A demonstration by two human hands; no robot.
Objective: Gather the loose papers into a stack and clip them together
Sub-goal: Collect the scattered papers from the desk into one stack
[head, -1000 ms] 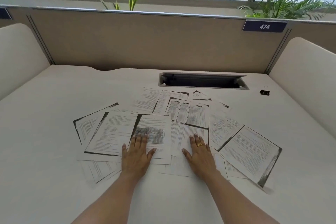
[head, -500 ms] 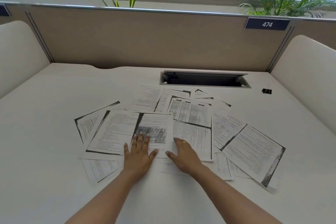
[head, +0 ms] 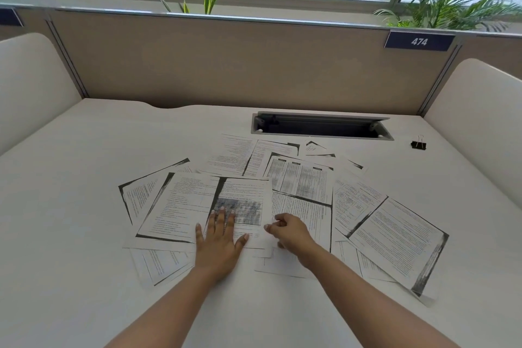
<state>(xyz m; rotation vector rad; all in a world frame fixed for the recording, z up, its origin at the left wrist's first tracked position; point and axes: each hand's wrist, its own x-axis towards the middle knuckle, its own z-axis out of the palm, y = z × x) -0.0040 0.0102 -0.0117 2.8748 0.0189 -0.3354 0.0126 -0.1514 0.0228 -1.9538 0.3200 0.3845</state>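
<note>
Several printed loose papers (head: 395, 237) lie scattered and overlapping across the middle of the white desk (head: 84, 234). My left hand (head: 219, 240) rests flat, fingers spread, on the lower part of the middle sheet (head: 243, 195) with the dark table print. My right hand (head: 291, 232) is just to its right, fingers curled, thumb and forefinger pinching that sheet's right edge. A small black binder clip (head: 418, 144) sits alone at the far right of the desk, well away from both hands.
A recessed cable slot (head: 322, 128) opens in the desk behind the papers. Beige partition walls (head: 226, 65) and padded side panels (head: 485, 110) enclose the desk on three sides. Plants stand on the window ledge beyond.
My right hand has slid left from flat on the right-hand sheets and curled its fingers at the middle sheet's edge. My left hand has stayed in place.
</note>
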